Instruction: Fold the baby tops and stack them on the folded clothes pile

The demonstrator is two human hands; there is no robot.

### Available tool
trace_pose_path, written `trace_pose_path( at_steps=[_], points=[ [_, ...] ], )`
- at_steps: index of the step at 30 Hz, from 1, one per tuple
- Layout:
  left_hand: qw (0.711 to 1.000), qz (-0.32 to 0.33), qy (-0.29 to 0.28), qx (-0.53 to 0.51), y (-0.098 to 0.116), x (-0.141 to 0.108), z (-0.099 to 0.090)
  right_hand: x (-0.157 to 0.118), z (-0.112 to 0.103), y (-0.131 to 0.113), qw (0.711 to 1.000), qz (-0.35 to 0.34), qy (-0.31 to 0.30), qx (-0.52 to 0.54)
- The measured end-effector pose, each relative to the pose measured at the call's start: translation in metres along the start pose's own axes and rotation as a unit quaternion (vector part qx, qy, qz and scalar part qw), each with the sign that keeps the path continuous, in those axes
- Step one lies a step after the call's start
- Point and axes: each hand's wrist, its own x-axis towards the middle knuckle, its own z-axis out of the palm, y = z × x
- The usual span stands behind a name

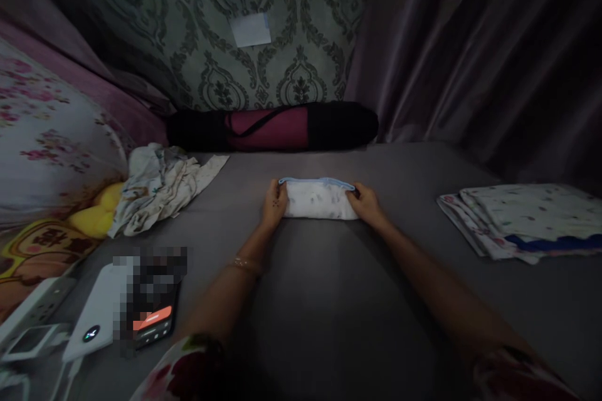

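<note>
A small white cloth with a light blue edge [316, 198] lies folded into a narrow strip on the grey bed sheet [301, 301] in front of me. My left hand [274, 202] holds its left end, fingers closed over the fabric. My right hand [364, 202] grips the right end the same way. Both arms stretch forward from the bottom of the view.
A crumpled pile of printed cloths [160, 185] lies at the left, beside a yellow soft toy [96, 213] and a floral pillow [47, 138]. Folded cloths [522, 219] are stacked at the right. A phone [153, 319] and power bank [96, 313] sit near left. A black-and-maroon rolled bag [273, 127] lies against the wall.
</note>
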Motion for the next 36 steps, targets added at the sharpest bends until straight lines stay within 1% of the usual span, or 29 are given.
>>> trace_pose_path(
  at_steps=[3,5,7,12,14,18,24,30,33,36],
  points=[
    [0.995,-0.049,-0.026,0.088,-0.006,0.009,0.004,0.015,0.003,0.005,0.997,0.061,-0.037,-0.025],
    [0.986,-0.075,-0.046,0.140,-0.007,0.012,0.005,0.021,0.004,0.007,0.995,0.084,-0.047,-0.035],
    [0.978,-0.097,-0.055,0.174,-0.007,0.014,0.006,0.023,0.007,0.008,0.993,0.099,-0.041,-0.045],
    [0.963,-0.139,-0.059,0.221,-0.003,0.016,0.006,0.023,0.013,0.006,0.988,0.120,-0.008,-0.096],
    [0.959,-0.142,-0.066,0.236,-0.003,0.018,0.006,0.022,0.014,0.004,0.985,0.127,-0.004,-0.118],
    [0.959,-0.116,-0.068,0.251,-0.003,0.019,0.005,0.023,0.014,-0.001,0.978,0.142,0.000,-0.154],
    [0.948,-0.104,-0.077,0.289,-0.004,0.019,0.006,0.020,0.016,-0.011,0.964,0.189,-0.003,-0.189],
    [0.926,-0.137,-0.072,0.343,-0.002,0.020,0.007,0.017,0.009,-0.024,0.946,0.204,-0.014,-0.251],
    [0.928,-0.143,-0.065,0.339,-0.001,0.020,0.007,0.017,0.010,-0.025,0.946,0.194,-0.012,-0.259],
    [0.935,-0.153,-0.069,0.313,0.000,0.021,0.004,0.019,0.010,-0.021,0.949,0.179,0.000,-0.259]
  ],
)
